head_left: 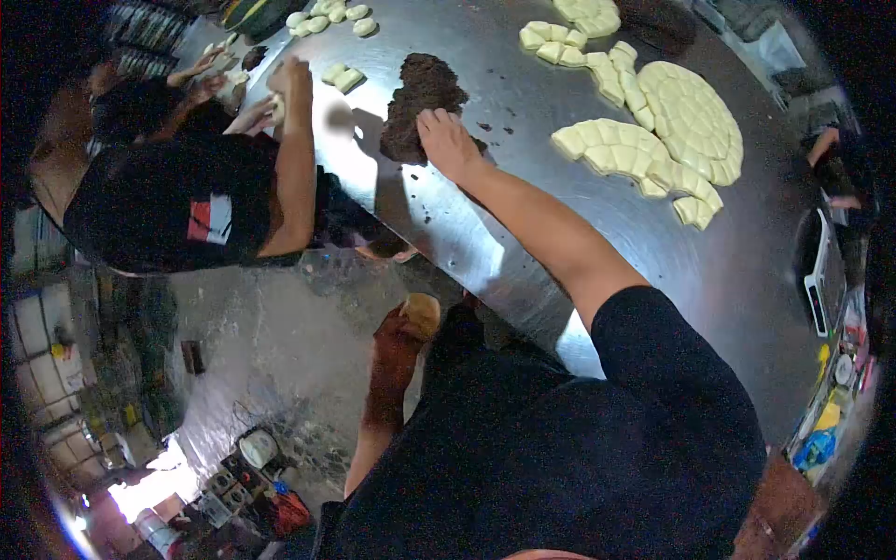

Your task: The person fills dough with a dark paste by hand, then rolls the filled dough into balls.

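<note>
My left hand (399, 331) is low beside the table's near edge, its fingers curled around a round, flattened piece of dough (423, 316). Over the metal table, my right hand (446, 140) reaches into a mound of dark brown, crumbly filling (425, 89). Its fingers are bent into the right side of the mound, and the fingertips are partly hidden there. Small crumbs of the filling lie scattered around it on the metal.
Flat sheets of pale dough (691, 121), scored into pieces, lie at the right of the metal table (523, 103). Small dough pieces (343, 77) and dough balls (331, 11) sit farther back. A co-worker in a black shirt (168, 201) stands at the left, handling dough.
</note>
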Motion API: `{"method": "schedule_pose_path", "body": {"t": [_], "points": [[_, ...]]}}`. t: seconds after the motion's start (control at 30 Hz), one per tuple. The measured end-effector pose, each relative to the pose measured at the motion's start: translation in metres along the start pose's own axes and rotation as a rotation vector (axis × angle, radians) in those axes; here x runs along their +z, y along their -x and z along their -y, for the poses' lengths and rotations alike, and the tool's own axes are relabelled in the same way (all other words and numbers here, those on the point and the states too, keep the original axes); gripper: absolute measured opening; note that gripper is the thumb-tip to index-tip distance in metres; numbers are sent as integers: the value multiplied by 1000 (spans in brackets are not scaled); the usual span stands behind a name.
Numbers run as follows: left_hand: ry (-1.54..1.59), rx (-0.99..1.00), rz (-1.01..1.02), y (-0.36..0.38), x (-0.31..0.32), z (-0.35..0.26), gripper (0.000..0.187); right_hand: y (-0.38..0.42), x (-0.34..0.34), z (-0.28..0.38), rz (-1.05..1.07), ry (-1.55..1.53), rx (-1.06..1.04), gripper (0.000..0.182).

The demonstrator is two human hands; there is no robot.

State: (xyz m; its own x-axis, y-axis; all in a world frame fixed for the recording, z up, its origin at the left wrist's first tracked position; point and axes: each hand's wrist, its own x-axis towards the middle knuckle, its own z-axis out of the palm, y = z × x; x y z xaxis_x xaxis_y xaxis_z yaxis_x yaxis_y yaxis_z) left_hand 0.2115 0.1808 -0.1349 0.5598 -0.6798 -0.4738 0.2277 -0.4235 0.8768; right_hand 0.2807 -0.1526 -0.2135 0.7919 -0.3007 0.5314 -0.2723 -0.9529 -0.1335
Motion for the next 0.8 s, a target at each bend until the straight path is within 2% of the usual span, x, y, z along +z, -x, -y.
{"method": "schedule_pose_path", "body": {"t": [0.07,0.13,0.17,0.2,0.23,0.3,0.33,0.37,0.43,0.47,0.53,0.6,0.63,0.67,0.7,0.73,0.77,0.8], "points": [[224,-43,-16,-7,-3,8,41,1,-2,2,92,61,42,22],[326,-38,7,-23,-8,22,39,3,2,1,60,89,26,17],[218,65,-5,-33,-12,36,34,4,2,-1,27,123,7,14],[164,120,-10,-38,-9,31,32,6,-1,-3,97,83,13,14],[110,175,-17,-40,-1,13,30,13,-1,-6,90,89,10,14],[586,-100,-51,-49,18,-28,22,28,-5,-15,134,-97,95,11],[603,-59,35,-58,18,-37,20,31,-15,-23,336,-200,145,12],[558,-30,-58,-54,36,-65,18,33,-30,-24,334,-194,137,12],[424,0,-181,-90,35,-42,24,45,-77,-14,-98,-719,436,19],[431,5,-183,-96,42,-50,24,51,-105,-10,-96,-716,428,19],[433,25,-56,-96,65,-78,32,67,-164,1,-175,-756,252,41],[525,46,-60,-70,93,-116,36,88,-201,18,-260,-620,88,41],[317,176,-61,-62,99,-125,39,98,-210,30,-210,-431,62,37],[113,303,-89,-56,105,-134,41,109,-209,34,-307,-520,31,36],[-365,582,-91,-52,108,-133,41,121,-207,29,-324,-554,68,38],[32,325,146,-49,117,-141,39,127,-248,33,-336,-556,131,32],[412,12,259,-47,128,-149,38,146,-240,23,-487,-316,154,23],[52,362,414,-22,148,-156,35,160,-268,18,-404,-362,251,20]]}}
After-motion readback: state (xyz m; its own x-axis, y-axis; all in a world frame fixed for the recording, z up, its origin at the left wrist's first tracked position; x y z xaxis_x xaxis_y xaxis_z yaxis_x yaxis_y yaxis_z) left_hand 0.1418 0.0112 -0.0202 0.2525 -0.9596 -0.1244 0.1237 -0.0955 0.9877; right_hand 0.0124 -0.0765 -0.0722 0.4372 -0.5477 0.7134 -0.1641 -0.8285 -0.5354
